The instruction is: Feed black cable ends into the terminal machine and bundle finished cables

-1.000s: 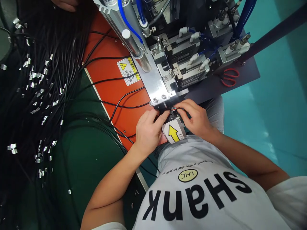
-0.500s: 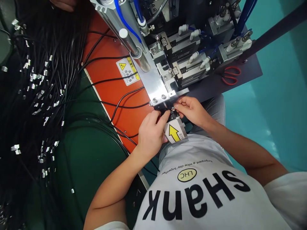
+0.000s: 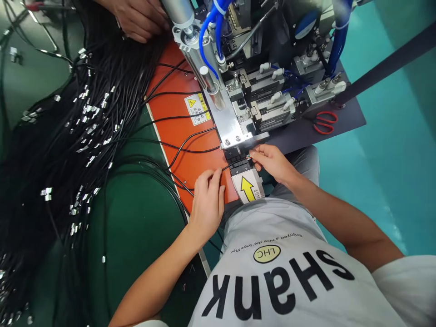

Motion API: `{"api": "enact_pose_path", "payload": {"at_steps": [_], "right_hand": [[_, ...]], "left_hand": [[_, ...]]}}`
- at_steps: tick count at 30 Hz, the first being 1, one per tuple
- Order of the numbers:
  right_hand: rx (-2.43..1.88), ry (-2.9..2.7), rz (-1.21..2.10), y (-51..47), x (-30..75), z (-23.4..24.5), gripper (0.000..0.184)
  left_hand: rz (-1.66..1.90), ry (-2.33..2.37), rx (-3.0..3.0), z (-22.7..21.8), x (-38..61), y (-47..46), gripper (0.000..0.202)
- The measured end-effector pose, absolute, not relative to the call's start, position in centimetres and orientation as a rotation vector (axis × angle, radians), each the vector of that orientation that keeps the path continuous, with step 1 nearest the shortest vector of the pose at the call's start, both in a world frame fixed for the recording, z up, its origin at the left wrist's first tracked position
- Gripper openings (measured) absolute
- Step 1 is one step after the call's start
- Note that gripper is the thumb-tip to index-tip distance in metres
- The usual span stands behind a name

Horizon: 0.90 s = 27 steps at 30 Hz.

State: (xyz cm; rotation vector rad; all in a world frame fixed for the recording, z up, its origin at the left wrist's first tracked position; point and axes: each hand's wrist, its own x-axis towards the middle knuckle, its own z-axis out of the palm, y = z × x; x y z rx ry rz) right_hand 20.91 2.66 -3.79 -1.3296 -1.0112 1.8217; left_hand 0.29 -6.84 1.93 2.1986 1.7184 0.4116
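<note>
A thin black cable lies across the black slot at the front of the machine. My left hand is closed, with thumb and index finger on this cable just left of the slot. At the slot's right side, my right hand pinches the cable's end, where small coloured wires show. Right below the slot sits a metal block with a yellow arrow label, close to both hands. Parts of the cable beneath my left fingers are hidden.
A large bundle of black cables with shiny metal ends covers the green table at left. Another person's hand rests on it. Red-handled scissors lie on the dark machine base. Blue air tubes rise above.
My left hand has moved left, off the slot, uncovering the cable there. My right hand stays at the slot's right side. More of the other person's hand shows as the view shifts.
</note>
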Motion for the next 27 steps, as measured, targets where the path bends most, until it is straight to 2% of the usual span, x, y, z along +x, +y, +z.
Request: {"api": "enact_pose_path", "payload": {"at_steps": [5, 13, 22, 27], "right_hand": [[-1.303, -1.029, 1.822, 2.6, 20.8, -4.1, 0.034], [-1.358, -0.926, 1.780, 1.8, 22.5, -4.0, 0.048], [-1.403, -0.883, 1.727, -0.7, 24.7, -4.6, 0.042], [-1.400, -0.910, 1.675, -1.5, 25.9, -3.5, 0.034]], "left_hand": [[0.201, 1.906, 2.321, 1.2, -0.5, -9.1, 0.064], [0.126, 1.821, 2.398, 1.6, -2.2, -8.2, 0.061], [0.306, 1.832, 2.352, 1.6, -2.4, -2.7, 0.056], [0.245, 1.466, 2.434, 5.4, -5.9, -0.9, 0.046]]}}
